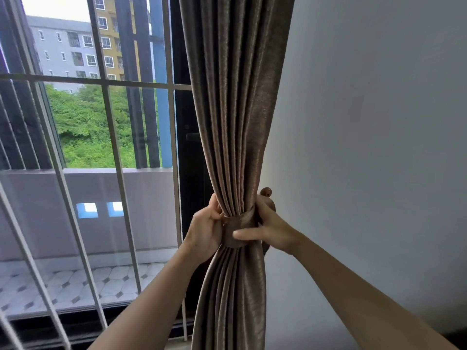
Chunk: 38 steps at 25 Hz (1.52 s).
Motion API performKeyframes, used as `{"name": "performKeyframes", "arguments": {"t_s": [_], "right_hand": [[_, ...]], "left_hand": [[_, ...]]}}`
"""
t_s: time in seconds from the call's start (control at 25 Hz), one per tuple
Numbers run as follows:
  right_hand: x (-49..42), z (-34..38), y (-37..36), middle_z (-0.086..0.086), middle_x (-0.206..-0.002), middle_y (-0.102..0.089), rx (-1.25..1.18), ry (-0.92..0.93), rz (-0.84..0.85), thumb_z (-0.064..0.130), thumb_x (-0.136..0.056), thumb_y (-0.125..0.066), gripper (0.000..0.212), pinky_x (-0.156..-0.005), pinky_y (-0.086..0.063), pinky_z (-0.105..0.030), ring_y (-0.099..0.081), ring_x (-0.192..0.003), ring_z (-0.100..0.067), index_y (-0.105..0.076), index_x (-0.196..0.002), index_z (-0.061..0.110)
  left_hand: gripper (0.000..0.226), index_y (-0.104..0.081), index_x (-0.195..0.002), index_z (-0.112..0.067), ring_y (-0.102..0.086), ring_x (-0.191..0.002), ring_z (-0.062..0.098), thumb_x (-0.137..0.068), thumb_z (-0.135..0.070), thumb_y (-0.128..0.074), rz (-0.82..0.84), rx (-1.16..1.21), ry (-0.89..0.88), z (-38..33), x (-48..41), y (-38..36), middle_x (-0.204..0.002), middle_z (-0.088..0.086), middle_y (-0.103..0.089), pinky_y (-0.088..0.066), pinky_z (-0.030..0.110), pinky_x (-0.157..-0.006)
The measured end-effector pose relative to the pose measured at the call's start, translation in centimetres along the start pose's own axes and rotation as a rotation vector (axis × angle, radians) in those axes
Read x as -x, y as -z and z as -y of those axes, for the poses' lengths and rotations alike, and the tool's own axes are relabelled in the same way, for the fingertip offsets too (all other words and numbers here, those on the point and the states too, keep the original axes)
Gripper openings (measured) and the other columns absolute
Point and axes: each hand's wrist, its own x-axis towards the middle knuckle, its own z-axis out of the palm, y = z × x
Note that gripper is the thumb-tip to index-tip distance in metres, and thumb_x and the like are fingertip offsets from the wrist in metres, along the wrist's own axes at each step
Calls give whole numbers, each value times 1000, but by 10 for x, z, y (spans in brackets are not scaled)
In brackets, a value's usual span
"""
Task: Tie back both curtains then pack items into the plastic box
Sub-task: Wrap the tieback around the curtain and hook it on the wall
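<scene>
A brown pleated curtain (235, 109) hangs at the right edge of the window, gathered into a narrow waist. A matching brown tieback band (237, 227) wraps that waist. My left hand (206, 229) grips the band and the curtain's left side, fingers curled in. My right hand (269, 229) holds the band's right end against the wall, thumb laid across the front of the band. A brown wall hook knob (265, 191) shows just above my right hand. The plastic box and the other curtain are out of view.
A white window grille (108, 127) fills the left half, with a balcony wall and tiled balcony floor (75, 284) behind it. A dark door frame with a handle (192, 137) stands just left of the curtain. A plain white wall (366, 147) fills the right.
</scene>
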Motion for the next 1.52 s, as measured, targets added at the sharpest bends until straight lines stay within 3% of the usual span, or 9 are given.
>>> {"name": "performKeyframes", "arguments": {"t_s": [0.16,0.36,0.52,0.8,0.88,1.04,1.12,1.36,1.52], "right_hand": [[-10,1,-6,14,-108,-59,116,56,-124,15,-67,-83,68,-82,-48,-10,-58,-100,11,-49,-126,15],[-16,1,0,7,-116,-60,119,5,-64,13,-69,-81,74,-88,-50,-16,-59,-108,-8,-40,-130,23],[-15,-1,-2,2,-120,-59,72,-22,-24,11,-72,-78,75,-93,-50,-25,-59,-111,-11,-36,-133,21],[-16,2,-1,-2,-120,-60,77,-21,22,11,-74,-77,72,-95,-50,-28,-58,-112,-13,-38,-134,16],[-16,2,0,1,-118,-58,72,-30,25,10,-73,-77,74,-95,-49,-26,-57,-112,-12,-36,-134,16],[-14,1,-2,2,-119,-57,56,-27,10,7,-74,-76,75,-89,-51,-20,-57,-111,-10,-33,-134,18],[-15,1,-4,3,-119,-57,38,-30,-8,6,-73,-77,76,-88,-51,-18,-57,-111,-10,-34,-134,18],[-22,-4,-11,-3,-124,-54,50,-21,-68,11,-69,-80,79,-97,-49,-32,-55,-115,-18,-33,-132,18],[-21,-6,-9,3,-119,-55,37,-21,-88,10,-70,-79,75,-84,-51,-16,-57,-107,-10,-34,-128,25]], "left_hand": [[33,-60,-114,-7,-63,-101,23,-96,-13,-33,-109,-340,148,-9,-12,-1,-109,12,-67,-51,33,-86],[28,-56,-112,-15,-58,-100,19,-88,-4,-48,8,-792,202,-37,-20,0,-104,4,-61,-45,39,-97],[16,-58,-85,-25,-53,-81,14,-78,-11,-55,4,-976,231,-51,-18,-6,-86,1,-58,-46,29,-79],[19,-69,-96,-19,-54,-95,9,-80,-30,-71,-61,-1500,-30,-67,-14,-2,-94,-17,-54,-44,35,-96],[15,-69,-94,-13,-52,-87,1,-80,-18,-72,-66,-1453,-93,-69,-9,-11,-92,-24,-48,-42,30,-97],[8,-66,-78,-26,-63,-71,9,-86,-24,-65,-56,-1418,-37,-63,-5,-6,-78,1,-69,-51,26,-71],[6,-61,-95,-33,-60,-69,6,-91,-32,-57,-58,-1466,47,-59,-3,3,-78,-4,-65,-44,16,-62],[25,-67,-92,-13,-61,-72,19,-76,-32,-69,-112,-1699,-2,-70,-9,22,-78,3,-68,-51,33,-68],[21,-67,-93,-11,-61,-76,14,-74,-16,-74,-126,-1585,-87,-66,-21,23,-82,-1,-67,-47,24,-69]]}}
